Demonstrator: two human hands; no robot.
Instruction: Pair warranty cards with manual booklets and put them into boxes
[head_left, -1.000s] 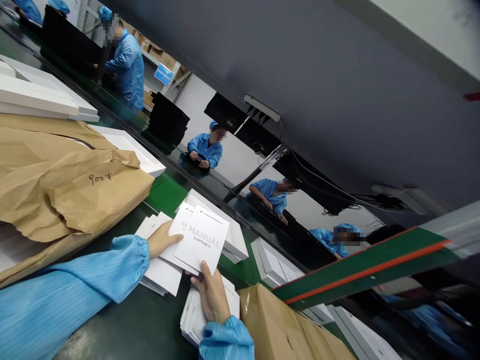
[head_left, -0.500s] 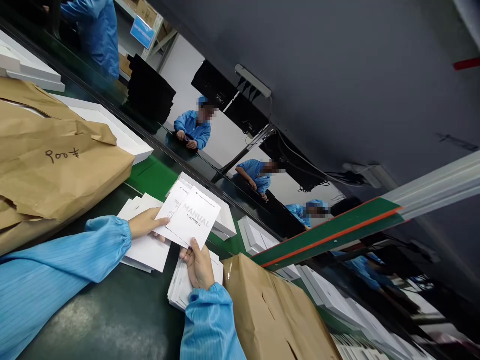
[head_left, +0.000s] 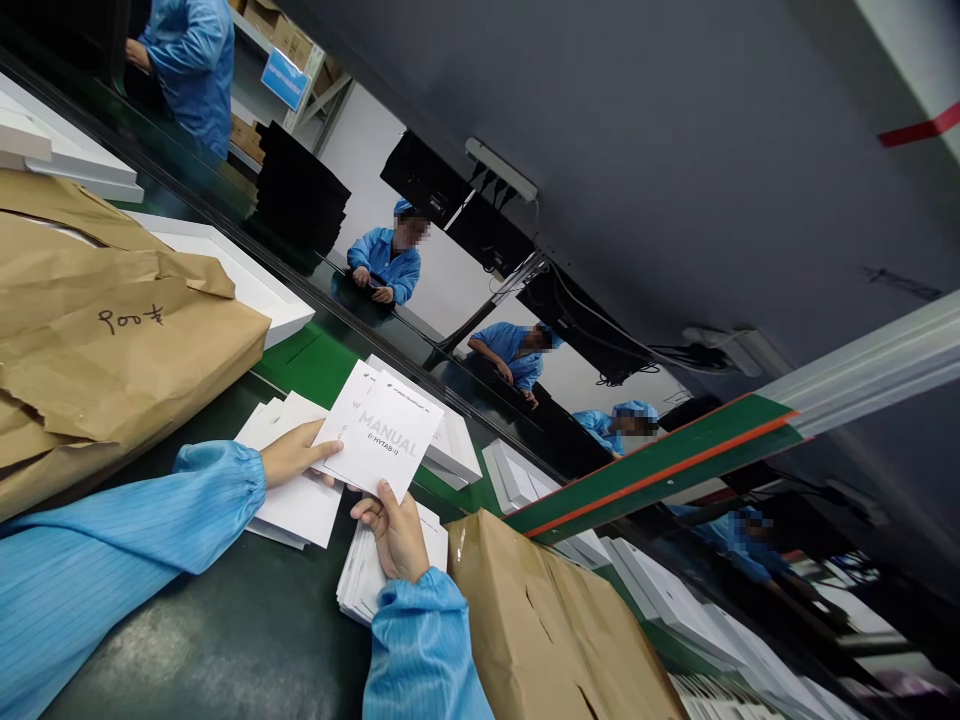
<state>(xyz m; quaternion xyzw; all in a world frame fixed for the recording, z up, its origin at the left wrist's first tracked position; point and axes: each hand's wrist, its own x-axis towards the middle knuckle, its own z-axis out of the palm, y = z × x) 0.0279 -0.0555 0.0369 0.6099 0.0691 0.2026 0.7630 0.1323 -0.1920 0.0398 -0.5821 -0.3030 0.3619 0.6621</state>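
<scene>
My right hand (head_left: 394,530) pinches the lower edge of a white manual (head_left: 390,425) printed "MANUAL" and "HYTAB". Behind it, mostly covered, is a second white booklet (head_left: 347,405), its left edge between the thumb and fingers of my left hand (head_left: 300,455). The two overlap, with only a strip of the rear one showing. Below my left hand lies a stack of white booklets (head_left: 300,515) on the dark green table. Under my right hand stands another pile of white booklets (head_left: 360,580).
A torn brown paper package (head_left: 142,370) sits at left, another brown package (head_left: 547,610) at right. White box trays (head_left: 457,445) line the green conveyor (head_left: 307,355) beyond. A green and orange post (head_left: 660,470) slants across the right. Co-workers in blue sit across the line.
The manual in my right hand has slid left over the rear booklet, hiding more of its print. Both hands keep their grips. The view has shifted slightly.
</scene>
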